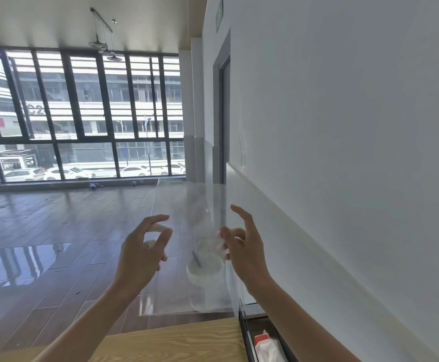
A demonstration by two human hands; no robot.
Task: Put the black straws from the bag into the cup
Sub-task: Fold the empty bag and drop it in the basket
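Observation:
I hold a large clear plastic bag [187, 205] up in the air in front of me. My left hand [140, 257] pinches its left side, with fingertips showing pale through the plastic. My right hand [247, 254] grips its right side, index finger raised. Within the bag's outline I see a blurred white cup [208, 275] with a short dark straw [197, 258] slanting at its rim. I cannot tell whether the cup is inside the bag or behind it. No other straws show.
A wooden table [187, 340] edge lies at the bottom. A black open box [246, 333] with a red-and-white packet [264, 343] stands by the white wall on the right. Wood floor and large windows lie ahead.

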